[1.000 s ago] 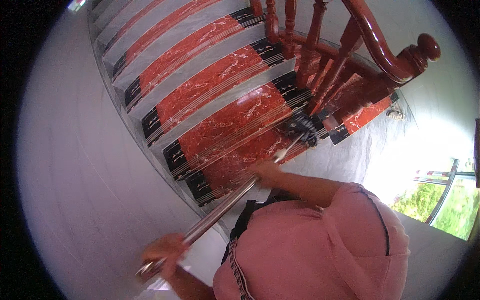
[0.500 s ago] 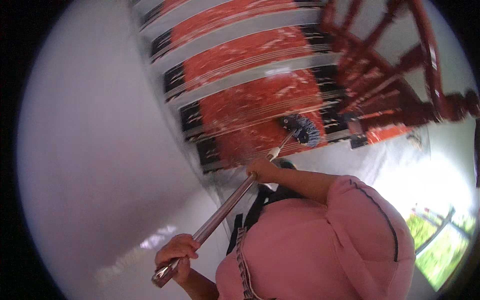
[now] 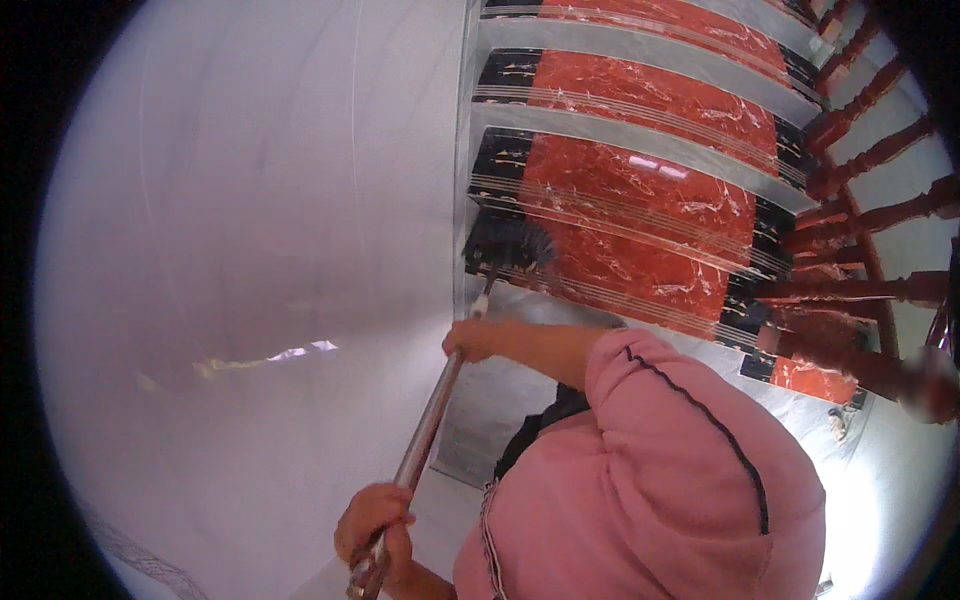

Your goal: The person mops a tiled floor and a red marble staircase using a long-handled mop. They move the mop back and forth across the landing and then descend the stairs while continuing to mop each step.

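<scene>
A mop with a long shiny metal handle (image 3: 425,425) runs up from the lower left of the head view. Around the handle near its top end, my left hand (image 3: 375,524) is closed. Farther down the shaft, my right hand (image 3: 474,340) grips it too, just above a pale collar (image 3: 481,303). The dark, blurred mop head (image 3: 512,246) rests at the left end of the lowest visible stair tread (image 3: 640,258), over its black border and close to the wall. Its fibres reach slightly onto the red part.
Stairs with red marble-like centres, black borders and grey risers (image 3: 640,133) climb toward the top. A smooth pale wall (image 3: 270,220) bounds them on the left. Dark red balusters (image 3: 870,210) line the right side, and grey floor (image 3: 475,410) lies below.
The mop head has moved from the right part of the tread to its left end beside the wall. My view has swung, so the stairs sit farther right. Both hands keep hold.
</scene>
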The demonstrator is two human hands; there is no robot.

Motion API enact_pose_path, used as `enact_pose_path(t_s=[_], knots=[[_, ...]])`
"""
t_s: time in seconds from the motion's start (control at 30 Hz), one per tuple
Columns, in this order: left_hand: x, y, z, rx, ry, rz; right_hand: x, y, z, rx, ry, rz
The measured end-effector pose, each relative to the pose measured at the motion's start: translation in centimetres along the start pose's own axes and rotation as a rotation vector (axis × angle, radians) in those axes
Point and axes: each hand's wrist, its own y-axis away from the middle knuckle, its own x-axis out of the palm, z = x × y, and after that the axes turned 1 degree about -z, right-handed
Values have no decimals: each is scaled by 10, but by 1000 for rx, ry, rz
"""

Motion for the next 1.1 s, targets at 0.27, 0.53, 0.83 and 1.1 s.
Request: enact_pose_path(t_s=[0.27, 0.53, 0.83, 1.1], knots=[[-16, -1, -52, 343, 98, -171, 19, 28, 88, -44, -185, -1], [-47, -70, -75, 736, 544, 279, -72, 114, 115, 28, -7, -180], [98, -75, 19, -42, 754, 410, -79, 279, -4, 562, 113, -455], [5, -83, -42, 344, 711, 389, -53, 116, 51, 352, 52, -219]])
